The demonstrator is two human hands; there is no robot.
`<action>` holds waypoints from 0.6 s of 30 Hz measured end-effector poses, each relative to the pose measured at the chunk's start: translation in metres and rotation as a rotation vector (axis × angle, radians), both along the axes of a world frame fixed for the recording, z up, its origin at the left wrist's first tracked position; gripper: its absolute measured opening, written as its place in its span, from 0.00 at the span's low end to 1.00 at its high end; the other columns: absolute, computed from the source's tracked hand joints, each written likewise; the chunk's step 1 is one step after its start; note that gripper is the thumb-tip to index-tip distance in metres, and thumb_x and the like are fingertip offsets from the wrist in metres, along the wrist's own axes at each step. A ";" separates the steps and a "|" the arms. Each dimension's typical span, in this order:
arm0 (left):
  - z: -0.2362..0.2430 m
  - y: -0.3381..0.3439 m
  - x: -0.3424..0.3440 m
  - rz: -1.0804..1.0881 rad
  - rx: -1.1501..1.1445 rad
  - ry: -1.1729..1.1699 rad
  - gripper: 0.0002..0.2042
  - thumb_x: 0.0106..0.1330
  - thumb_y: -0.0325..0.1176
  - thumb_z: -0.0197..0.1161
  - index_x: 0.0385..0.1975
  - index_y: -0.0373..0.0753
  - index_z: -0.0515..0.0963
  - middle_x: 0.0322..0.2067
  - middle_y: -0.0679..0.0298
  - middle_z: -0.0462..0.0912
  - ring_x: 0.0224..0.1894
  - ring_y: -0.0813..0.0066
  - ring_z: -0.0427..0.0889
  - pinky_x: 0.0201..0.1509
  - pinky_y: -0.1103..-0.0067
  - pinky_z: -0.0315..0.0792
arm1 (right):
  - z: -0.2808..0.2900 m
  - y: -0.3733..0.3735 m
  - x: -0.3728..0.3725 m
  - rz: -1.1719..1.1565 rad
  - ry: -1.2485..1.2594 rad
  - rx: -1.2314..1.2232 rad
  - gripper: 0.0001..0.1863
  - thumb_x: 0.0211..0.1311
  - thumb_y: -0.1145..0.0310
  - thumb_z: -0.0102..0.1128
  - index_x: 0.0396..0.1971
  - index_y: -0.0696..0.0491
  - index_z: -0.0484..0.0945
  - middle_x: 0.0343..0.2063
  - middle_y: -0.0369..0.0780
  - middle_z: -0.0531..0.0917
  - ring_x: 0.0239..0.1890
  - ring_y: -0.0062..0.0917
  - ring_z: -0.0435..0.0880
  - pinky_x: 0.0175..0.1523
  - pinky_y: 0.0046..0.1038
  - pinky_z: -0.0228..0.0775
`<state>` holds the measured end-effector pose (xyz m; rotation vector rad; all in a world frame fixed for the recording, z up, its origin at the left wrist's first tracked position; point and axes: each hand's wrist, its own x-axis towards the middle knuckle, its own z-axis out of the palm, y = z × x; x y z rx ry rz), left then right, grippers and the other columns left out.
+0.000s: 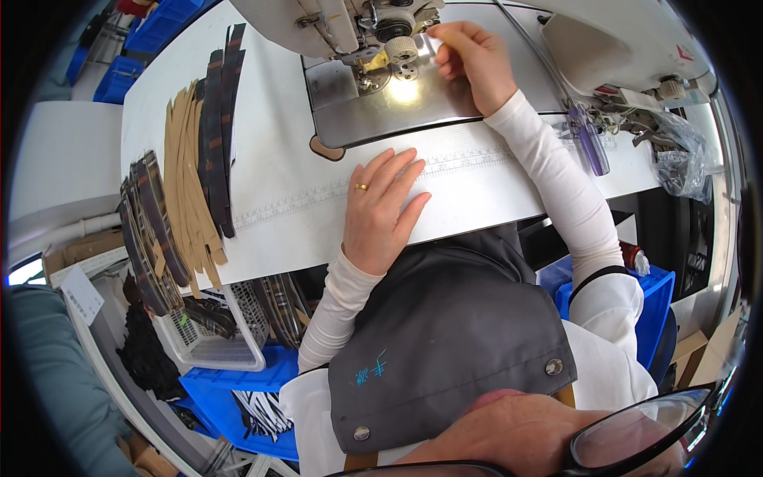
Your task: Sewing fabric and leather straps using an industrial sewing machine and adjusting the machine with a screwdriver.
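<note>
My left hand, with a ring on one finger, lies on the white tabletop over a printed ruler scale. Its fingers are stretched out and hold nothing. Up by the head of the sewing machine, my right hand is closed in a pinch, right of the machine's ridged round knob. What the fingertips pinch, if anything, is too small to make out. Below them, a lamp lights the shiny metal bed plate near the presser foot.
Tan strips, dark strips and plaid strips hang over the table's left side. A purple-handled screwdriver lies at right near a crumpled plastic bag. Beneath the table are a white basket and a blue bin.
</note>
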<state>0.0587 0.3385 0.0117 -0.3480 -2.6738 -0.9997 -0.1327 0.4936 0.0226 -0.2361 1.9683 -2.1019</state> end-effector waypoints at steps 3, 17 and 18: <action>0.000 0.000 0.000 0.003 0.005 0.007 0.18 0.57 0.31 0.66 0.48 0.40 0.78 0.53 0.63 0.77 0.59 0.60 0.70 0.63 0.62 0.58 | -0.006 0.000 -0.021 -0.204 0.343 -0.048 0.07 0.63 0.71 0.56 0.36 0.57 0.81 0.28 0.36 0.83 0.26 0.17 0.79 0.32 0.19 0.70; -0.006 -0.002 -0.001 -0.017 0.030 0.069 0.17 0.57 0.33 0.65 0.47 0.39 0.77 0.52 0.65 0.75 0.58 0.64 0.69 0.61 0.61 0.59 | -0.013 0.019 -0.080 0.037 0.711 0.500 0.13 0.55 0.66 0.62 0.38 0.58 0.82 0.37 0.44 0.85 0.38 0.29 0.82 0.44 0.30 0.72; -0.006 -0.002 0.000 -0.017 0.021 0.071 0.17 0.57 0.33 0.66 0.46 0.39 0.77 0.52 0.65 0.75 0.58 0.64 0.69 0.60 0.61 0.59 | -0.012 0.022 -0.079 0.045 0.711 0.501 0.13 0.55 0.66 0.62 0.38 0.58 0.82 0.37 0.44 0.85 0.38 0.29 0.82 0.44 0.30 0.72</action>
